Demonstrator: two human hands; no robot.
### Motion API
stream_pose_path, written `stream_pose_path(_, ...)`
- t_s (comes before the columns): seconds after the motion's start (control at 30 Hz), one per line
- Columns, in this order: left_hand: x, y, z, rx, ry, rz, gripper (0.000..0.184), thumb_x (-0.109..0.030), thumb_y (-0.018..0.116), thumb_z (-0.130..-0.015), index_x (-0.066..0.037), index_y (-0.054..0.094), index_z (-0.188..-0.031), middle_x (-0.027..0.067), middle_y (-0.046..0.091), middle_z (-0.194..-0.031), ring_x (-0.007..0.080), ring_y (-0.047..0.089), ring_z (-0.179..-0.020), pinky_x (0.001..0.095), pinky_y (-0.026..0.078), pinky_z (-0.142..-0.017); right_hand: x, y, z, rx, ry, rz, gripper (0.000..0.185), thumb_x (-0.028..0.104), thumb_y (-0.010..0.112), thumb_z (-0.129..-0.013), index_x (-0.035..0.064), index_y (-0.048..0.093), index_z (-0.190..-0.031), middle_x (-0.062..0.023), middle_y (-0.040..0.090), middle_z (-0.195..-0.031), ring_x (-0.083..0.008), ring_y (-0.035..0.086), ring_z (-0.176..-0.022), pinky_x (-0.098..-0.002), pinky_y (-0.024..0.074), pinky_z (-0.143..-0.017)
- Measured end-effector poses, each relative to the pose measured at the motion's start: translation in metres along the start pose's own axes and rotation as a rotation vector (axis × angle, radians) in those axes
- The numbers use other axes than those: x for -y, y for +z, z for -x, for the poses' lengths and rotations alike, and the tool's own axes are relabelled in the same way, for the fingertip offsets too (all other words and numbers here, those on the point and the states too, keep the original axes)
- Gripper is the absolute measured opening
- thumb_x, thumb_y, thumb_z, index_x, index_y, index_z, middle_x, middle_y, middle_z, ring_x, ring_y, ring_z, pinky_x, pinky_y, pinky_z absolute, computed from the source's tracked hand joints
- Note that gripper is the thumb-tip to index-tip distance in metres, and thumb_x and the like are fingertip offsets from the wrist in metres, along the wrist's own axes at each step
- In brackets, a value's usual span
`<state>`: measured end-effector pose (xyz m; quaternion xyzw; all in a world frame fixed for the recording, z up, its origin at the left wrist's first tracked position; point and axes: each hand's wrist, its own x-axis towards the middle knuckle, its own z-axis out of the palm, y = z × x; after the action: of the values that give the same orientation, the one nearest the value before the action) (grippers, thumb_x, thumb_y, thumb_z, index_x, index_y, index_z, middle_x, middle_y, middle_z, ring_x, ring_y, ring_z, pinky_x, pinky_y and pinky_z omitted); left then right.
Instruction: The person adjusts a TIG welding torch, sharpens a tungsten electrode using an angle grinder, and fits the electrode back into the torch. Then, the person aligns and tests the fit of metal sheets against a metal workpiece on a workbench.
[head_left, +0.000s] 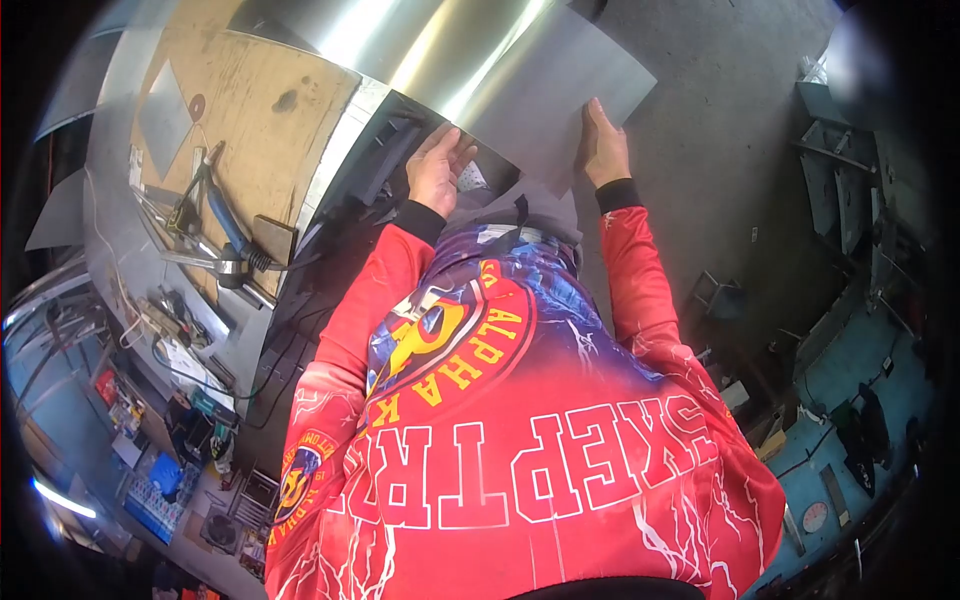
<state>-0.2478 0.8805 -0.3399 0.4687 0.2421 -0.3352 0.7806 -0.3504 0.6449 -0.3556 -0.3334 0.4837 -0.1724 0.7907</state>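
A large, shiny metal sheet stretches out in front of me, with bright streaks of light reflected along it. My left hand is at the sheet's near edge, fingers curled around it. On the right side, my right hand grips the sheet's edge, its thumb on top and the other fingers hidden beneath. The far end of the sheet runs out of view at the top.
To the left stands a wooden-topped workbench. A blue-handled tool with a cable, a small metal plate and a dark block lie on it. Grey floor extends right, towards a blue-green surface with tools.
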Motion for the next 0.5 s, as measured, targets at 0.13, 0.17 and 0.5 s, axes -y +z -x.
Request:
stream_pose_path(0.13,-0.002,0.005,0.0,-0.047,0.001,-0.044,0.029,-0.006,0.064,-0.089,0.004,0.057,-0.116,0.012,0.064,-0.107,0.0252,0.066,-0.1,0.0365,0.056,-0.085,-0.004,-0.007,-0.011,0.029,-0.022,0.008,0.092,0.027,0.08,-0.08,-0.0123,0.018,-0.135,-0.0194,0.046,-0.13,-0.026,0.05,-0.119,-0.0443,0.0412,-0.101)
stream_pose_path(0.17,-0.004,0.007,0.001,-0.046,0.0,-0.045,0.029,-0.006,0.064,-0.089,0.004,0.057,-0.116,0.012,0.064,-0.107,0.0252,0.066,-0.1,0.0365,0.056,-0.085,-0.006,-0.009,-0.013,0.049,-0.033,-0.001,0.092,0.027,0.08,-0.08,-0.0125,0.018,-0.135,-0.019,0.047,-0.13,-0.0257,0.05,-0.12,-0.0442,0.0405,-0.102)
stream_pose_path(0.5,-0.009,0.005,-0.002,0.03,-0.069,-0.007,0.027,-0.01,0.063,-0.09,0.002,0.056,-0.113,0.0116,0.062,-0.108,0.0253,0.063,-0.098,0.039,0.055,-0.085,0.015,0.016,0.019,-0.042,-0.013,0.009,0.059,0.022,0.076,-0.084,-0.0114,0.049,-0.126,-0.0151,0.056,-0.127,-0.0242,0.052,-0.121,-0.0375,0.0353,-0.107)
